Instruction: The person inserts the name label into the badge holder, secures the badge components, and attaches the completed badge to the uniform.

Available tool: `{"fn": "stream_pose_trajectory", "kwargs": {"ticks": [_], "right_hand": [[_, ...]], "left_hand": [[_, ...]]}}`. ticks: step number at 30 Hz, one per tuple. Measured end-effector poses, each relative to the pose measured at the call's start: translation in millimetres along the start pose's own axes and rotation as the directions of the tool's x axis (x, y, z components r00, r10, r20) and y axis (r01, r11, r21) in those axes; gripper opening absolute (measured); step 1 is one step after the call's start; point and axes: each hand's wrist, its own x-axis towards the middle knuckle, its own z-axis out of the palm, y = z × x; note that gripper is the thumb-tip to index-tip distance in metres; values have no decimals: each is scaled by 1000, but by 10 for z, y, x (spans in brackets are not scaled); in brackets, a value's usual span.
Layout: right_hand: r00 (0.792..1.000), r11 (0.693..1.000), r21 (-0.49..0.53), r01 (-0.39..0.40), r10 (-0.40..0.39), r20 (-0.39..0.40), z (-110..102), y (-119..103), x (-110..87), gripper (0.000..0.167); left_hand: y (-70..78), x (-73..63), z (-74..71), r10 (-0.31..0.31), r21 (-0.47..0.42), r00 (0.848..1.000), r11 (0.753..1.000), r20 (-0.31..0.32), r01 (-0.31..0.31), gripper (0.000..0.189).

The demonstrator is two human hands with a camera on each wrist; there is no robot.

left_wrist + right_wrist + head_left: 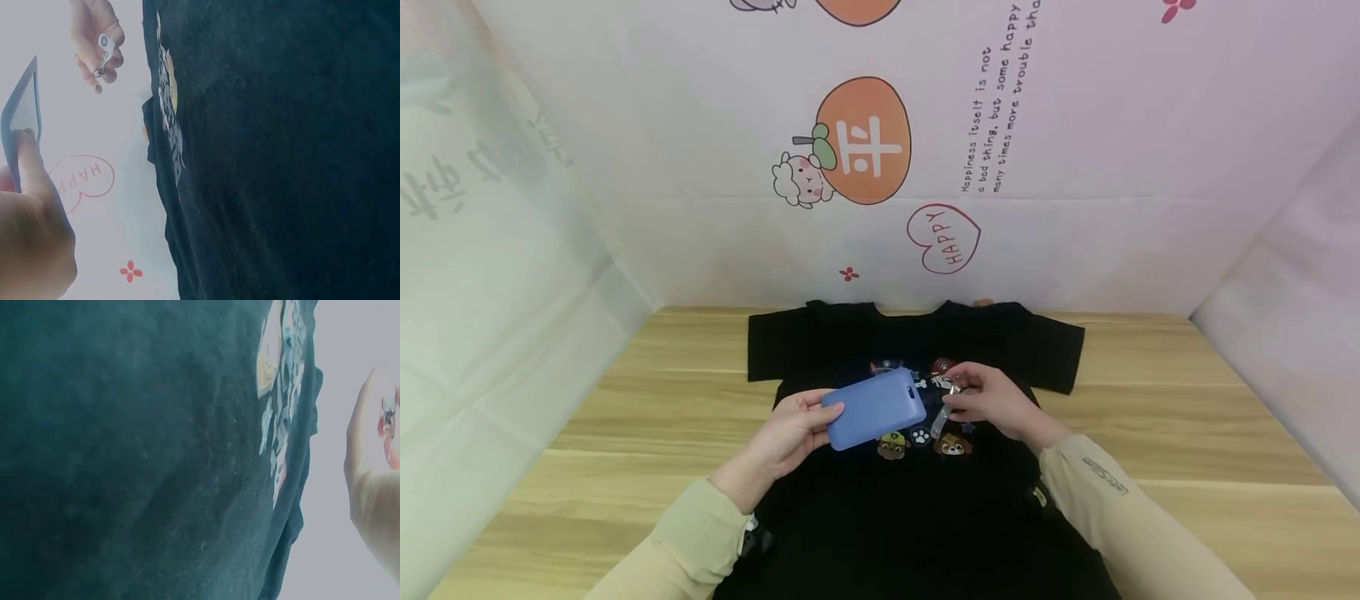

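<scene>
My left hand point(786, 437) grips a blue card holder point(876, 410) by its left end, with the thumb across its face. A small oblong slot shows at the holder's right end. Just right of it, my right hand point(997, 402) pinches a badge clip with a metal part and a short clear strap point(940, 422) hanging from it. In the left wrist view, the strap's round snap point(104, 41) faces the camera. The clip and the holder are apart. Below both hands lies a black T-shirt point(910, 525) with a cartoon dog print, spread flat.
The shirt covers the middle of a wood-grain table point(1165, 392). White printed sheeting point(1112, 150) rises behind the table and on both sides. Near my left cuff is a small dark item point(756, 540), partly hidden by the sleeve. A yellow tag point(1040, 497) shows by the right forearm.
</scene>
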Motion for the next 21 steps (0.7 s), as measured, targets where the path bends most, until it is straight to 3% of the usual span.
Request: {"fn": "stream_pose_trajectory", "kwargs": {"ticks": [12,21], "right_hand": [[997,997,64,35,-30,-70,41,25,-186,44],[996,984,162,73,-63,-69,48,39,-281,38]], "left_hand": [[-31,72,111,8,20,1000,1000,14,-8,44],[-29,102,141,4,19,1000,1000,22,-4,42]]}}
